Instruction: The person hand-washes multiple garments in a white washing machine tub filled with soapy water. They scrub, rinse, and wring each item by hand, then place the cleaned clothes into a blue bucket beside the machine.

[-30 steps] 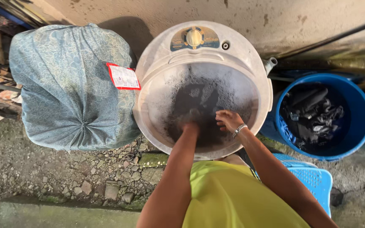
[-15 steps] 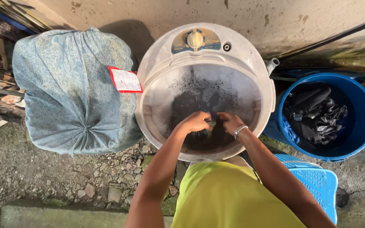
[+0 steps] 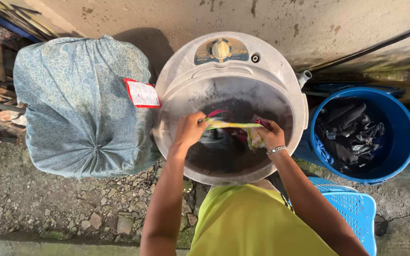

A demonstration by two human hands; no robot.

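While both hands worked over the round washing tub (image 3: 231, 66), the left hand (image 3: 189, 130) and right hand (image 3: 267, 135) each pinched one end of a wet yellow-green cloth (image 3: 231, 125) — stretched taut above the dark water. At three o'clock stood a blue bucket (image 3: 395, 118) of dark clothes; at nine o'clock, a cloth-covered bundle (image 3: 79, 106).

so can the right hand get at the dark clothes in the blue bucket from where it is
Probably yes, once freed: the right hand grips the wet cloth over the washer, but the blue bucket beside it stands uncovered, dark clothes exposed.
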